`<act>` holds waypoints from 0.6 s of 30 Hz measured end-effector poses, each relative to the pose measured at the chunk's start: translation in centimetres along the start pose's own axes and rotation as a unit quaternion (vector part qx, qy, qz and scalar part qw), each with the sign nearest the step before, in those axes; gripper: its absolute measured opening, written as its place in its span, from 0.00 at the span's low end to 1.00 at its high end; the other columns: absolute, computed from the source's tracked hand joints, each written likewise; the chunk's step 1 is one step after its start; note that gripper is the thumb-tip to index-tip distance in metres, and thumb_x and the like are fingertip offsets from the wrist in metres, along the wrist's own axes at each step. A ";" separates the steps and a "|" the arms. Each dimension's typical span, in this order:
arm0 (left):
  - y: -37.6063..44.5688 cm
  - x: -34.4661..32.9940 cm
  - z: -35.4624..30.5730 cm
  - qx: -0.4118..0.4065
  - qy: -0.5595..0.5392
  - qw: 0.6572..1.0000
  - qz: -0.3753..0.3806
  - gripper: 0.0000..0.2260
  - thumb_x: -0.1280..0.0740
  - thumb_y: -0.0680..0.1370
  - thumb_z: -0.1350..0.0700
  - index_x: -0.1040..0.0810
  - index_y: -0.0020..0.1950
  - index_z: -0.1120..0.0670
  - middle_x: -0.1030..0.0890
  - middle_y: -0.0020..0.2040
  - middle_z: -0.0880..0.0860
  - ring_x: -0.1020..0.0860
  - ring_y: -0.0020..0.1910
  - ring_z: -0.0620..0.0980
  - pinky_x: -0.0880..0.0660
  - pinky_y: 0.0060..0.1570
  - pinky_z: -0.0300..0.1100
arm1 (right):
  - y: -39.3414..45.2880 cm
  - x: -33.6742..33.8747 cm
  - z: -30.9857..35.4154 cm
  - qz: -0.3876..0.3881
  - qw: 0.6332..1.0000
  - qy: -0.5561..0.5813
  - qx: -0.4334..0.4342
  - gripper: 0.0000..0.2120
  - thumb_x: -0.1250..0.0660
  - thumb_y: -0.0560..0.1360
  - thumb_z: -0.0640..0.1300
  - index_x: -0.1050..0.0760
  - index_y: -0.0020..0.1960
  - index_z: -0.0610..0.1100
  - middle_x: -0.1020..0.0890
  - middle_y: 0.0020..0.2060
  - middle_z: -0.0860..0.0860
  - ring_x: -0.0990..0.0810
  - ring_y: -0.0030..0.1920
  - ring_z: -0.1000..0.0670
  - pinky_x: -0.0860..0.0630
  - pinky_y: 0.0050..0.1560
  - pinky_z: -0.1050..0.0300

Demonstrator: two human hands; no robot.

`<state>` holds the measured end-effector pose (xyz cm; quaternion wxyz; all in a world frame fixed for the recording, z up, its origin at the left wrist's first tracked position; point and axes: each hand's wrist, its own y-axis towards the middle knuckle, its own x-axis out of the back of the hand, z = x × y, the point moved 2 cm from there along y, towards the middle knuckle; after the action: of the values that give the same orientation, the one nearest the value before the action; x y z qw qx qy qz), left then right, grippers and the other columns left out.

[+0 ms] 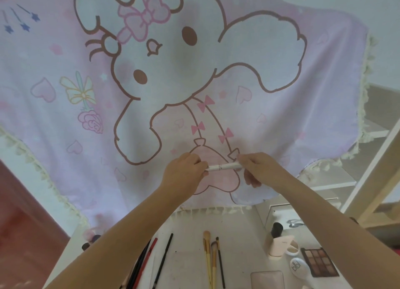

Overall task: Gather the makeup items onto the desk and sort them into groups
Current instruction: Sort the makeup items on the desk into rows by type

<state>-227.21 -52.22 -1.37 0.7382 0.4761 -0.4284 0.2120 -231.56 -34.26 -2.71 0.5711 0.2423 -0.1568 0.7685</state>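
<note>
I hold a slim white makeup pen [223, 166] level in the air in front of the pink cloth, my left hand [184, 171] gripping its left end and my right hand [257, 167] its right end. Below, on the white desk [188, 241], lie black and red pencils [142, 265], one black pencil [163, 260] apart from them, and several brushes [213, 260] with pale handles. At the right sit an eyeshadow palette [320, 262], a white round compact [298, 267] and a pink rectangular compact [267, 280].
A pink cartoon-print cloth [173, 83] with tassels hangs behind the desk. A pale pink holder [281, 247] and a dark-capped bottle [277, 229] stand at the right. Wooden frame beams [372, 176] rise at the far right. A reddish floor [26, 234] lies to the left.
</note>
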 end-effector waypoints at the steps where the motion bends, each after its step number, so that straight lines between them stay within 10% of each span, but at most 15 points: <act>1: -0.1 -0.2 0.2 -0.005 0.006 1.000 0.001 0.10 0.19 0.56 0.55 0.18 0.31 0.54 0.22 0.26 0.49 0.25 0.24 0.47 0.31 0.18 0.32 | 0.0 0.0 0.0 -0.007 1.000 -0.012 0.011 0.11 0.41 0.78 0.43 0.23 0.43 0.42 0.26 0.17 0.56 0.30 0.18 0.60 0.33 0.22 0.71; 6: -0.6 -0.9 1.0 0.015 0.004 0.999 -0.028 0.11 0.19 0.56 0.55 0.18 0.31 0.54 0.23 0.26 0.48 0.25 0.24 0.46 0.32 0.18 0.32 | -0.2 0.0 -0.1 -0.057 0.990 0.126 0.041 0.11 0.36 0.75 0.36 0.23 0.40 0.52 0.23 0.29 0.51 0.26 0.23 0.61 0.29 0.26 0.69; 13: -0.4 -0.6 0.8 0.003 0.010 0.998 -0.062 0.10 0.20 0.57 0.56 0.18 0.32 0.54 0.22 0.27 0.49 0.25 0.24 0.47 0.31 0.19 0.31 | -0.3 -0.8 0.1 -0.003 0.993 0.120 0.004 0.09 0.42 0.78 0.40 0.25 0.43 0.40 0.21 0.22 0.53 0.26 0.22 0.57 0.30 0.23 0.67; 18: -0.4 -0.5 0.5 0.007 0.006 0.998 -0.067 0.10 0.19 0.57 0.56 0.18 0.33 0.54 0.21 0.27 0.48 0.25 0.24 0.46 0.32 0.19 0.31 | -0.6 -0.3 0.3 -0.019 0.986 0.137 0.095 0.16 0.37 0.72 0.28 0.25 0.45 0.50 0.22 0.47 0.49 0.23 0.45 0.51 0.25 0.34 0.69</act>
<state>-227.40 -52.74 -1.87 0.7500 0.5074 -0.3899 0.1673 -230.82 -34.48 -2.66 0.5757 0.1908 0.0014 0.7951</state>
